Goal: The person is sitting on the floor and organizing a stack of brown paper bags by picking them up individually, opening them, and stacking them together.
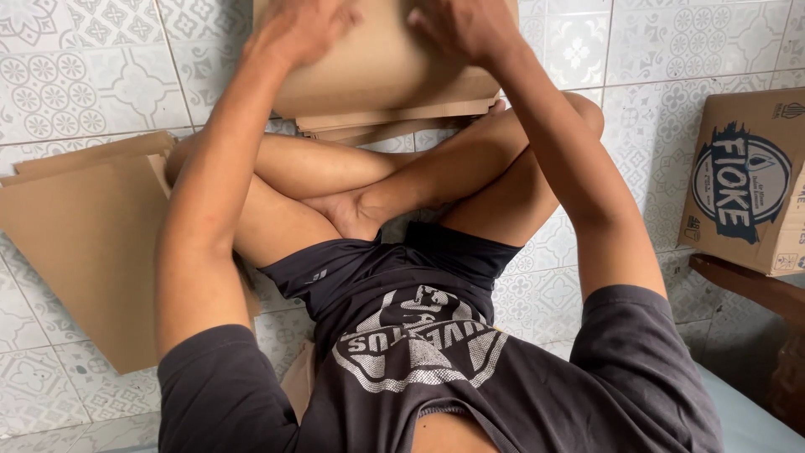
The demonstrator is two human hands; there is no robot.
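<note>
Crossed legs [402,180] beneath cardboard stack [377,67]

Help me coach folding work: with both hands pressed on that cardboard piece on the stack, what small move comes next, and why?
Probably slide both palms outward to flatten it: the left hand and right hand rest on the top cardboard piece, which bulges above the flat sheets beneath.
</note>
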